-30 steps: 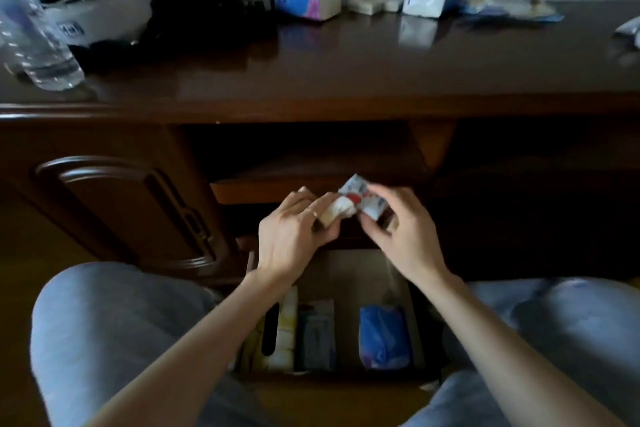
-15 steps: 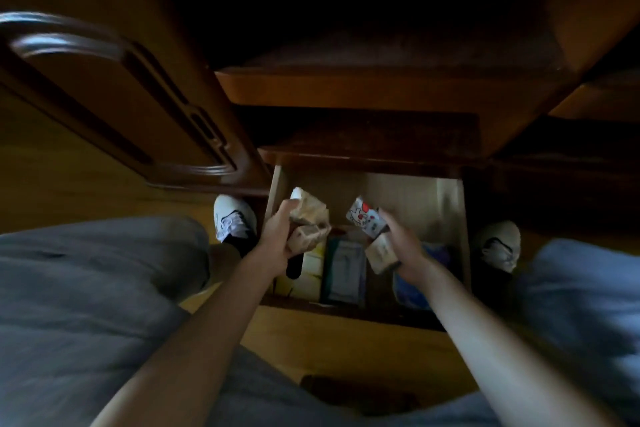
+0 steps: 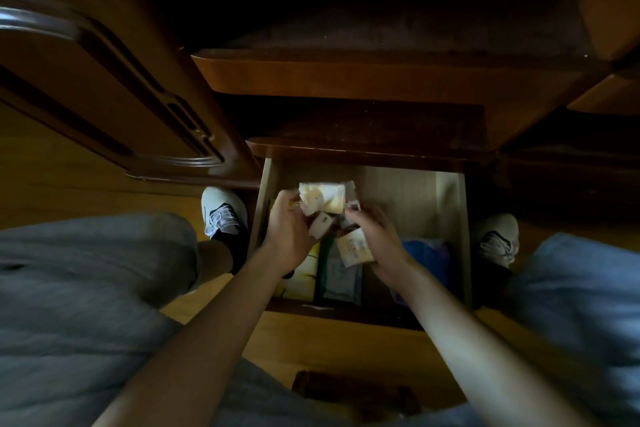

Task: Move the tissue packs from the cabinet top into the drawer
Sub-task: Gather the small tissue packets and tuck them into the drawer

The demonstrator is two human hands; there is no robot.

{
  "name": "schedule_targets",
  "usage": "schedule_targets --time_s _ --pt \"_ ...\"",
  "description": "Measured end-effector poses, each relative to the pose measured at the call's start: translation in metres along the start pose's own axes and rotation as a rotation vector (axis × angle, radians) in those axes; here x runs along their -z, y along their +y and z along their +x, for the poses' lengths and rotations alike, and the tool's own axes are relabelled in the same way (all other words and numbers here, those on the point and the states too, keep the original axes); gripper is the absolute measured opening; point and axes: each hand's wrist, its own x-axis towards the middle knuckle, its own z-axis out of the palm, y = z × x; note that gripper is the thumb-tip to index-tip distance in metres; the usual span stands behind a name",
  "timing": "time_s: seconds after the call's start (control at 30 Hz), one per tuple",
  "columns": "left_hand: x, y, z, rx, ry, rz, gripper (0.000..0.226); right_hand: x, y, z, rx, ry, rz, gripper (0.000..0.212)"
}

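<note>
Both hands hover over the open drawer (image 3: 450, 218) of the dark wooden cabinet. My left hand (image 3: 287, 236) grips small pale tissue packs (image 3: 323, 199), one cream and yellow. My right hand (image 3: 377, 239) grips another small white tissue pack (image 3: 355, 248), with a red-and-white pack edge (image 3: 353, 199) near its fingertips. The two hands almost touch above the drawer's middle. Inside the drawer lie a yellow pack (image 3: 304, 274), a greenish pack (image 3: 339, 274) and a blue pack (image 3: 429, 253). The cabinet top is out of view.
An open cabinet door (image 3: 114, 104) stands at the left. A wooden shelf (image 3: 381, 76) juts out above the drawer. My knees in grey trousers flank the drawer, with a white shoe (image 3: 223, 215) left and another shoe (image 3: 498, 239) right on the wooden floor.
The view has tilted down from the cabinet top to the drawer. Both hands have lowered with the small packs and have come close together again over the drawer.
</note>
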Motion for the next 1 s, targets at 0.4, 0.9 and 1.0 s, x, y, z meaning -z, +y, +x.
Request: schedule_targets --time_s 0.4,0.9,1.0 --pt "-0.009 -0.013 0.002 -0.109 -0.109 0.067 0.046 0.005 -0.015 -0.004 0.196 0.180 -0.025 0.013" --pt "-0.031 -0.035 -0.010 -0.173 -0.121 0.592 0.027 0.014 -0.018 -0.006 0.410 0.250 -0.376 0.035" --pt "-0.022 -0.035 -0.002 -0.133 -0.023 0.504 0.038 0.017 -0.018 -0.005 0.299 0.249 -0.277 0.036"
